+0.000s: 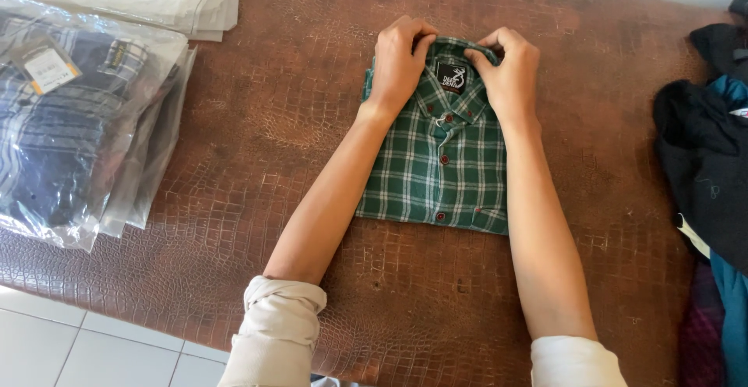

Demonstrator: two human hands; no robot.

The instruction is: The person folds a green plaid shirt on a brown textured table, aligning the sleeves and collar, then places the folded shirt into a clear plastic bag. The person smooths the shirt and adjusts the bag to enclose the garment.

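Both hands grip the collar of a folded green-and-white checked shirt. Curled fingers of the left hand pinch the collar's left edge, and the right hand mirrors it on the right edge, fingertips tucked over the fabric; how deep the fingers reach under the collar cannot be told from this angle. Soft woven cloth folded into a neat rectangle, the shirt shows small dark red buttons running down its front and a dark label inside the neck. It lies flat near the middle of a brown table covered in leathery, scale-patterned material. Left of the shirt sit crinkly clear plastic bags holding folded blue checked shirts. Right of the shirt, at the table's edge, lies a loose heap of dark clothing. Pale rolled sleeves cover both upper arms.
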